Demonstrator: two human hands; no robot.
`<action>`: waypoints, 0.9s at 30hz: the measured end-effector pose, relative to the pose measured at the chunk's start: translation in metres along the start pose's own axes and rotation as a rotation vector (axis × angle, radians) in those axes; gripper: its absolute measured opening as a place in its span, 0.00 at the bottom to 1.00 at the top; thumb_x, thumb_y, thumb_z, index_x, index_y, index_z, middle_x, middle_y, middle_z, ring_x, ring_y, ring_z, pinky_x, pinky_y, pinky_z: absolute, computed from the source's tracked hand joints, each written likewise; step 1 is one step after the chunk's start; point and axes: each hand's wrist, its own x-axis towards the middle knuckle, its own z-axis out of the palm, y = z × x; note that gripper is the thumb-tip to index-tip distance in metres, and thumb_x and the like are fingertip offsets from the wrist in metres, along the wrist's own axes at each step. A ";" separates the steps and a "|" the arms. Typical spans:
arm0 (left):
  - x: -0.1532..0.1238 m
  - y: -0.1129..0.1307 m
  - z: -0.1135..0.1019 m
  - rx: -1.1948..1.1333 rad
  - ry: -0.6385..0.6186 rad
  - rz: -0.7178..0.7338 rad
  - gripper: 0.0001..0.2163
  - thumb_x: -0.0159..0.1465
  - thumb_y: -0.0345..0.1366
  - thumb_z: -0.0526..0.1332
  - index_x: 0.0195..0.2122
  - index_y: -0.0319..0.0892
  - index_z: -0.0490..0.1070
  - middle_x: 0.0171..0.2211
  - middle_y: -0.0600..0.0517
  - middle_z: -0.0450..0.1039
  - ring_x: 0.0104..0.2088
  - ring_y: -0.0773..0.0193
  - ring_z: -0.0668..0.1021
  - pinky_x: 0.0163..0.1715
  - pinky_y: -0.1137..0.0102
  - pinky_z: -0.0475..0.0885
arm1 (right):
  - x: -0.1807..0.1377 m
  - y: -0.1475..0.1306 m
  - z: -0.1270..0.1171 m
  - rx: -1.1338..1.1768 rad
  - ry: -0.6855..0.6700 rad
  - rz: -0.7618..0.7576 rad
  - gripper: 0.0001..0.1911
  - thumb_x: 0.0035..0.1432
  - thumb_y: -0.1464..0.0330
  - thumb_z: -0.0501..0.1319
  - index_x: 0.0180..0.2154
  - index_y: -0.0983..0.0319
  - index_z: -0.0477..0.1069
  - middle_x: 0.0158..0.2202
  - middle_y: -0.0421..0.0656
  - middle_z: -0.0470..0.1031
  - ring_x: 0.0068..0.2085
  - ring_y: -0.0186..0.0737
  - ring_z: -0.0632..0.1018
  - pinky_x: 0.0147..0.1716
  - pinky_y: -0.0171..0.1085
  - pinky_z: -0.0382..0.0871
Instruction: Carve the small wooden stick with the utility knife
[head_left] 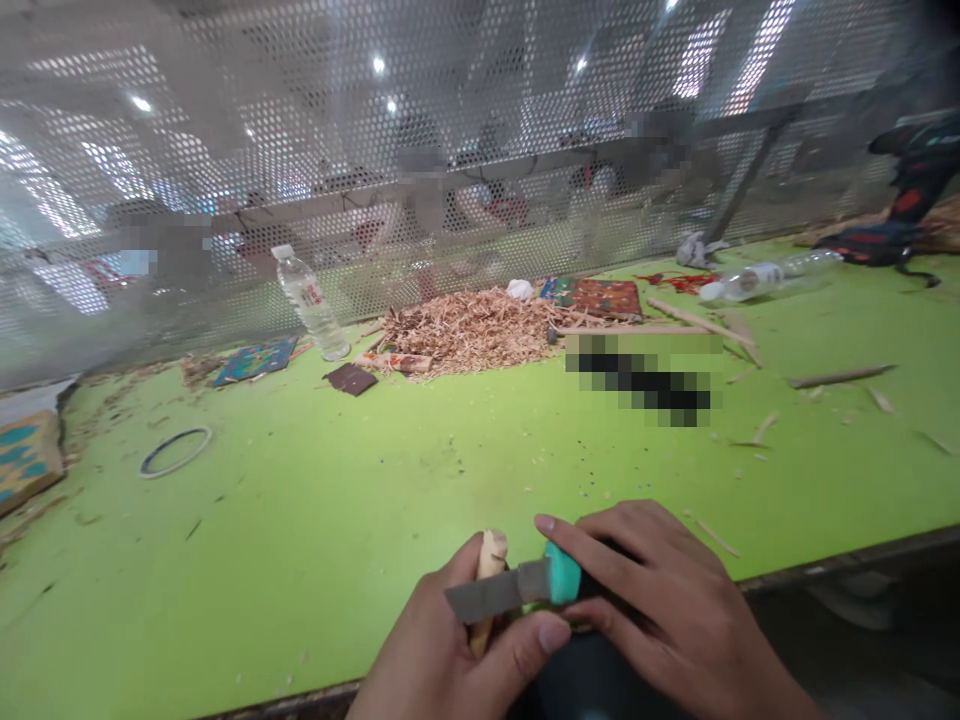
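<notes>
Both hands at the table's near edge. My left hand is curled round a stick, its top end poking up past the fingers. My right hand is closed on the knife, thumb and fingers wrapped on the handle. Blade points left, across the stick; seems to touch, but I can't be certain from this angle. Blade tip is just beside my left hand. Right of my right hand, a splinter lies near. Open green top with crumbs runs from hands to shavings, far middle. Far left: bottle, upright, by the mesh. Left: ring, well apart. Far right: drill.
</notes>
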 end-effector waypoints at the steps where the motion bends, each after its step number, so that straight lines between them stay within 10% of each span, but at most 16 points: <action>1: 0.000 0.000 0.000 -0.005 0.003 -0.001 0.18 0.71 0.54 0.61 0.35 0.45 0.66 0.33 0.56 0.63 0.36 0.61 0.67 0.38 0.69 0.67 | 0.000 0.000 0.001 -0.004 0.001 0.004 0.21 0.82 0.60 0.54 0.70 0.56 0.68 0.43 0.44 0.82 0.42 0.46 0.78 0.45 0.45 0.65; 13: -0.008 0.010 0.008 -0.013 0.160 -0.090 0.18 0.71 0.55 0.61 0.41 0.45 0.77 0.38 0.50 0.78 0.42 0.55 0.77 0.44 0.66 0.72 | -0.001 0.000 0.003 -0.045 0.048 0.003 0.20 0.82 0.65 0.54 0.69 0.58 0.69 0.43 0.45 0.81 0.43 0.48 0.76 0.46 0.46 0.64; 27: -0.006 -0.004 0.009 0.020 0.193 0.059 0.17 0.71 0.55 0.61 0.40 0.46 0.73 0.34 0.53 0.69 0.35 0.60 0.74 0.36 0.69 0.72 | 0.004 -0.002 -0.002 -0.060 0.006 -0.026 0.20 0.82 0.60 0.55 0.66 0.59 0.71 0.40 0.43 0.83 0.39 0.46 0.79 0.43 0.45 0.67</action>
